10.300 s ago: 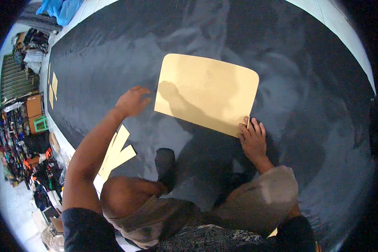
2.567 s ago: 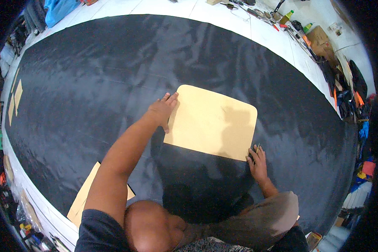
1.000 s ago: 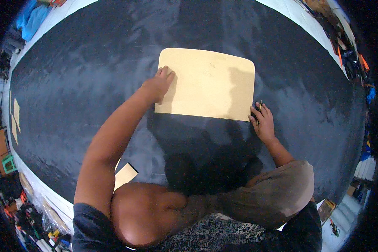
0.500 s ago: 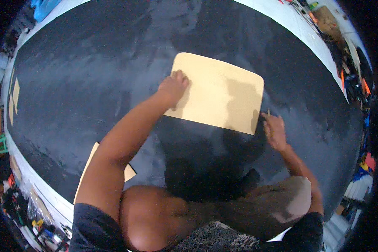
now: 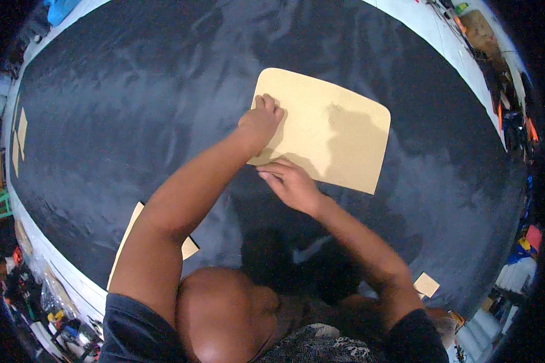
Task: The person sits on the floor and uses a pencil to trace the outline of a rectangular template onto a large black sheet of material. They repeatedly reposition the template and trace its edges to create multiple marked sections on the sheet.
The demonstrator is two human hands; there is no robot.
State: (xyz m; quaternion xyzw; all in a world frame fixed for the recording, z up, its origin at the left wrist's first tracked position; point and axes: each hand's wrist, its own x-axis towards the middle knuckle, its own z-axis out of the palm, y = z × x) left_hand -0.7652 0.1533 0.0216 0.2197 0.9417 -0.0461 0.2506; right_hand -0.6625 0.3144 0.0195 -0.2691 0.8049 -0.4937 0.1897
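A flat cream template (image 5: 339, 133) with two rounded far corners lies on a wide sheet of black material (image 5: 163, 121). My left hand (image 5: 262, 126) rests on its left side, fingers slightly spread and pressing down, with nothing gripped. My right hand (image 5: 290, 184) is at the template's near edge, close to its near left corner, with the fingers pinched together. Whatever is in that pinch is hidden in this frame. My hand's and head's shadows fall across the template.
Cream pieces lie partly under my left forearm (image 5: 189, 248), at the sheet's far left (image 5: 22, 134) and near right (image 5: 426, 284). My bent knee (image 5: 224, 314) is at the near edge. Clutter, including a green stool (image 5: 2, 206), surrounds the sheet.
My right hand has moved left from beside the template's right edge to its near left corner. A thin, light stick showed in its fingers before. My left hand stays on the template.
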